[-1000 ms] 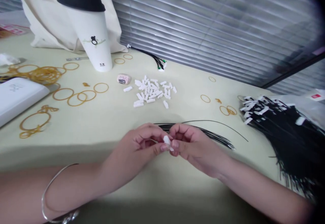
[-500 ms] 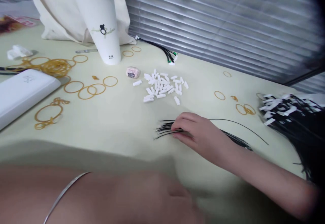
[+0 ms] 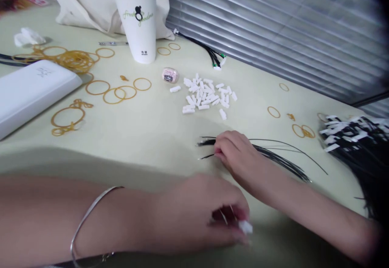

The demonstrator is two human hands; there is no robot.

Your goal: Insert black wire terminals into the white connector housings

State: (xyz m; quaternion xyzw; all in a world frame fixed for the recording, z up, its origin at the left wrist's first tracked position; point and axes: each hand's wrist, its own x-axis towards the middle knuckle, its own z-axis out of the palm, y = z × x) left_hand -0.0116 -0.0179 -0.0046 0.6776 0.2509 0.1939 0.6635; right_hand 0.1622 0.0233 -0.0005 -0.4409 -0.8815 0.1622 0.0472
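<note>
Pinching a white plastic housing [image 3: 245, 227] while the right hand [image 3: 237, 154] closes on thin black wires [image 3: 279, 160]

From the head-worn view, the left hand [image 3: 194, 215] sits low near the front of the table, blurred, with its fingers closed around the small housing, which pokes out past the fingertips. The blur hides exactly how the piece sits between them. A silver bangle [image 3: 91, 219] circles the left wrist. The right hand curls over the wires on the tabletop, its fingers shut on them. The wire ends stick out to the left of the hand, while the long lengths fan away to the right. This hold seems meant to keep the ends gathered and easy to reach.

The pale green table [image 3: 130, 146] carries the rest. A loose heap of white connector housings [image 3: 206, 95] lies straight ahead, probably spread out so that one piece can be picked off at a time. A large bundle of black wires with white tags [image 3: 352, 146] rests at the right edge, just beyond the loose wires. Near the back, a short wire harness with green-marked connectors [image 3: 212, 53] lies against the window blinds [image 3: 273, 28]. Rubber bands [image 3: 97, 87] are scattered on the left around a white power bank [image 3: 36, 89], and a tall white paper cup [image 3: 136, 16] stands before a canvas tote bag [image 3: 82, 8].
</note>
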